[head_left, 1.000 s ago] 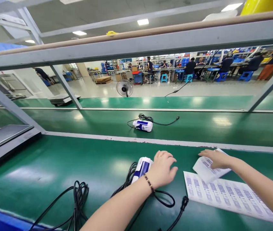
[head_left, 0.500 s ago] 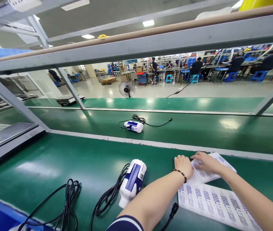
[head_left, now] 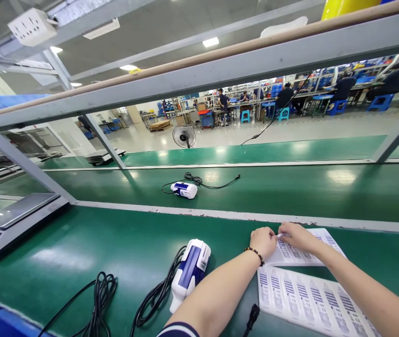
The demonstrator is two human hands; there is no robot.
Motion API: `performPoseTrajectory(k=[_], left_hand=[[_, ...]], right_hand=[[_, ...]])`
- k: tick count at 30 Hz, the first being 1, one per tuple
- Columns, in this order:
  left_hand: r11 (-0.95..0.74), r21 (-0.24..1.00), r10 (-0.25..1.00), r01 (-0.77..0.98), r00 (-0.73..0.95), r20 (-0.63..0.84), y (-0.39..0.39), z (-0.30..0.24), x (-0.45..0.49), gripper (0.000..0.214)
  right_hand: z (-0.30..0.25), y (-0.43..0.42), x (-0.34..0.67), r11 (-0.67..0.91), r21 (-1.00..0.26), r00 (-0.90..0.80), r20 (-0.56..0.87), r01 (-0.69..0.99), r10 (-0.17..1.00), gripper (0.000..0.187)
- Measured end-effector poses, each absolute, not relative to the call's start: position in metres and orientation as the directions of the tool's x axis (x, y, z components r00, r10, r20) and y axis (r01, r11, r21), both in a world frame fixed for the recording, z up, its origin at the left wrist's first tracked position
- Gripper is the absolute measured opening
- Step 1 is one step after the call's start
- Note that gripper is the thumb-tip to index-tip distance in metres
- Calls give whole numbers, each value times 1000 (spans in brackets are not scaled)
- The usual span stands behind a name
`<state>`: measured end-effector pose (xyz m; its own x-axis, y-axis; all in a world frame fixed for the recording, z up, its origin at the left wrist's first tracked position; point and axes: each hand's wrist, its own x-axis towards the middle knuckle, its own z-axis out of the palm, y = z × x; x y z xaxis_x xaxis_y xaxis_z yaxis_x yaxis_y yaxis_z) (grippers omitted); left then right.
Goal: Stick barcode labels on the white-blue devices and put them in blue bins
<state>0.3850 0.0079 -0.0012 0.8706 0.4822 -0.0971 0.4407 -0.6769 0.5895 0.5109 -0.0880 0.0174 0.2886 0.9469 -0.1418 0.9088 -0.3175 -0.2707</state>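
Both hands meet at the left edge of a white sheet of barcode labels (head_left: 305, 252) lying on the green bench. My left hand (head_left: 263, 241), with a bead bracelet on the wrist, is curled with its fingers pressed on the sheet's corner. My right hand (head_left: 296, 235) pinches at the same corner, fingertips together. A second, larger label sheet (head_left: 308, 302) lies nearer to me. A white and blue device (head_left: 189, 272) with a black cord lies left of my left forearm, untouched.
A weighing scale (head_left: 8, 222) stands at the left. A coiled black cable (head_left: 101, 292) lies at the front left. On the conveyor belt behind, another white and blue device (head_left: 184, 189) with its cord. A metal frame crosses overhead; people work at benches far off.
My left hand left the white and blue device and moved right to the label sheet, joining my right hand. The device on the belt has drifted left.
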Motion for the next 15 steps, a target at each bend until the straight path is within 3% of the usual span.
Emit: performPoseTrajectory(k=[9, 15], left_hand=[[-610, 637, 512, 471, 848, -137, 11, -3, 387, 23], [-596, 640, 478, 484, 855, -200, 16, -1, 389, 23]], right_hand=[[10, -92, 509, -295, -396, 286, -81, 870, 955, 18], [4, -90, 508, -206, -369, 235, 34, 906, 972, 31]])
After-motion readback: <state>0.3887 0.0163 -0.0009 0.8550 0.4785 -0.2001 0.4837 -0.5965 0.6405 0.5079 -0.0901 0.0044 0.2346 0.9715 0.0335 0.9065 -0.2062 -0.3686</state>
